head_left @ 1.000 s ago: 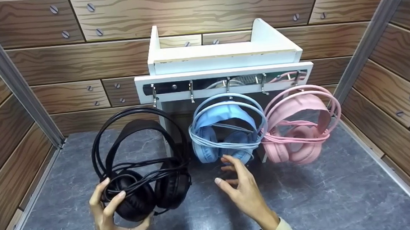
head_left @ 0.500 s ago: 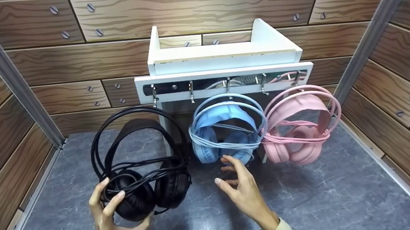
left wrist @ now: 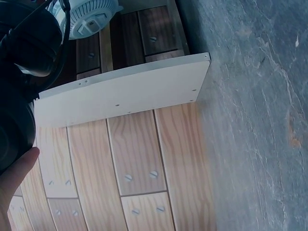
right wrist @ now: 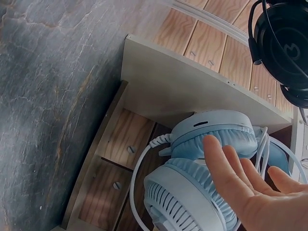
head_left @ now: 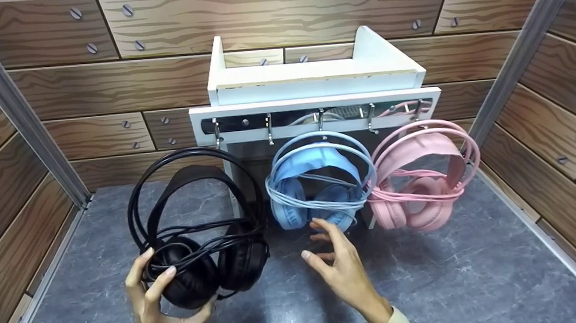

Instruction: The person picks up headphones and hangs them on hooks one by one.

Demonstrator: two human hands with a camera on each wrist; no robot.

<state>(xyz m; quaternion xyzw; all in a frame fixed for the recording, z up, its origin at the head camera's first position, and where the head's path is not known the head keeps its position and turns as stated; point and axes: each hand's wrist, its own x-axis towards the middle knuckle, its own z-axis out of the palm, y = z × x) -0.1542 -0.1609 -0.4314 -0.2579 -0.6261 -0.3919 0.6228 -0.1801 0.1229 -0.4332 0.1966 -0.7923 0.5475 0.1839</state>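
Observation:
My left hand (head_left: 152,315) grips the left ear cup of a pair of black headphones (head_left: 193,287), thumb below and fingers over its outer side. A bundled black cable loops across both cups. In the head view the top of their headband overlaps the lower tip of the leftmost hook (head_left: 217,136). My right hand (head_left: 349,279) holds nothing; its relaxed fingers are spread just below and in front of the blue headphones (head_left: 290,213). The right wrist view shows its fingertips (right wrist: 210,143) overlapping a blue ear cup (right wrist: 211,126).
A white shelf rack (head_left: 313,89) with a row of several metal hooks stands at the back. The blue headphones hang from the middle hook, and pink headphones (head_left: 431,144) hang at the right end. Wood-patterned walls (head_left: 278,15) enclose the grey marbled tabletop (head_left: 479,280).
The black headphones have risen very slightly in my left hand's grip. My right hand and the hanging headphones have stayed put.

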